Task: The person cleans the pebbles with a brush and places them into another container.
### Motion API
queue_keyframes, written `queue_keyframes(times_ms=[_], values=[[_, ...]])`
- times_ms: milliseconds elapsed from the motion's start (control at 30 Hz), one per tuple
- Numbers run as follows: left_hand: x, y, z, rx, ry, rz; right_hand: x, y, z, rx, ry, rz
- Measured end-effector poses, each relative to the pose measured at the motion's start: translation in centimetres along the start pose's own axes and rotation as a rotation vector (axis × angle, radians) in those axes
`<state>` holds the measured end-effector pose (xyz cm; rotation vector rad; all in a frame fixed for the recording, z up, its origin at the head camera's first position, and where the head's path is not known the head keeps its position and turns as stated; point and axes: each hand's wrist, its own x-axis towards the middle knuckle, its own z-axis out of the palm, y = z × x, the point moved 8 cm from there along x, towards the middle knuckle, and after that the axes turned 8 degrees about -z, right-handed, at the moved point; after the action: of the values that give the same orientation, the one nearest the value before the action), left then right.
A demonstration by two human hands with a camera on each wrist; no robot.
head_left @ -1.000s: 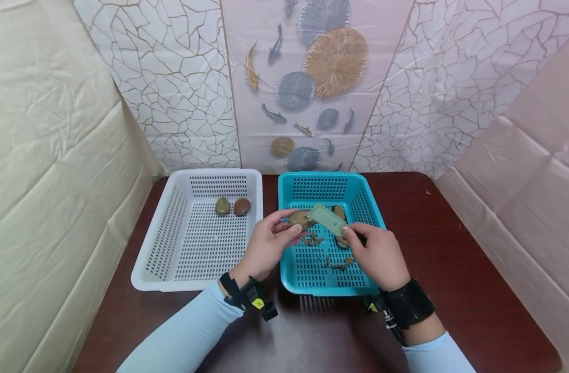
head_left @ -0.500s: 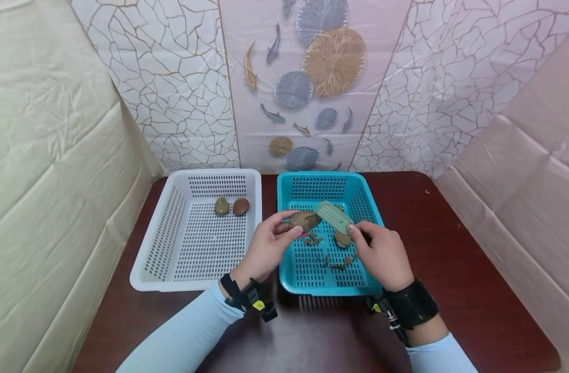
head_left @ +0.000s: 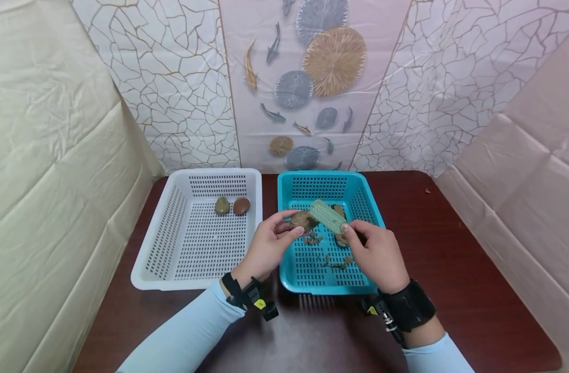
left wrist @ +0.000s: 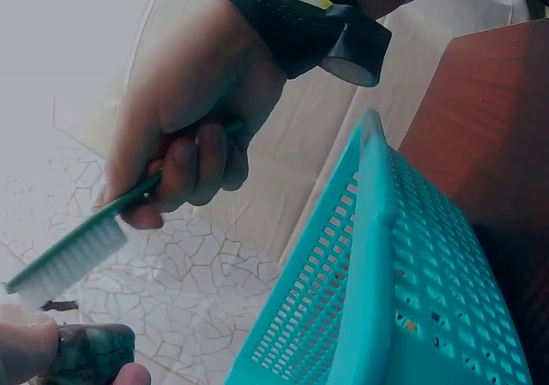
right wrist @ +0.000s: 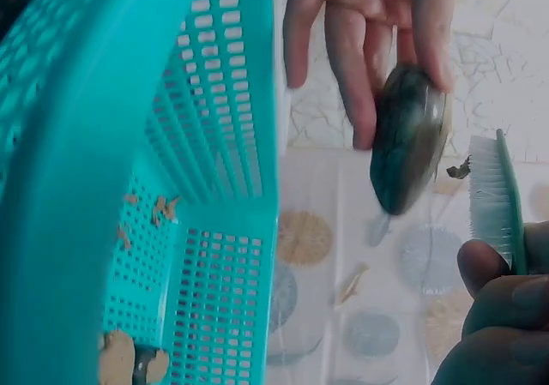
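My left hand (head_left: 266, 242) grips a brown, partly mud-coated stone (head_left: 302, 221) between thumb and fingers, over the left part of the turquoise basket (head_left: 288, 267). In the right wrist view the stone (right wrist: 410, 141) looks dark and smooth. My right hand (head_left: 381, 255) pinches one end of a green brush (head_left: 328, 216). White bristles face the stone, and a dark crumb of mud (right wrist: 459, 170) clings at their tips. In the right wrist view a small gap shows between bristles and stone. Below, mud-coated stones (head_left: 341, 240) and loose mud bits (head_left: 312, 239) lie in the basket.
A white basket (head_left: 142, 269) stands to the left, holding a greenish stone (head_left: 222, 205) and a reddish-brown stone (head_left: 241, 206). Both baskets stand on a dark red table (head_left: 471, 280). Patterned cloth hangs behind and plain cloth at both sides.
The brush swung slightly right, away from the stone, then came back left beside it. The stone has turned a little in my left hand. Both baskets stayed put.
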<state>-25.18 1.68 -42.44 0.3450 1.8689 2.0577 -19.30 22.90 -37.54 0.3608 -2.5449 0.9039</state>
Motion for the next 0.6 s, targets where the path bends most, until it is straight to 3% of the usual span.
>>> queue_keyframes(times_ms=[233,467,600], values=[[-0.2,0.1,0.1,0.024,0.008,-0.006,0.1,0.4,0.7,0.017,-0.055,0.006],[-0.4,0.0,-0.2,0.027,0.009,0.019,0.1,1.5,-0.3,-0.077,-0.042,0.065],[-0.3,-0.1,-0.2,0.017,0.008,0.017,0.0,0.7,-0.5,-0.060,-0.011,0.029]])
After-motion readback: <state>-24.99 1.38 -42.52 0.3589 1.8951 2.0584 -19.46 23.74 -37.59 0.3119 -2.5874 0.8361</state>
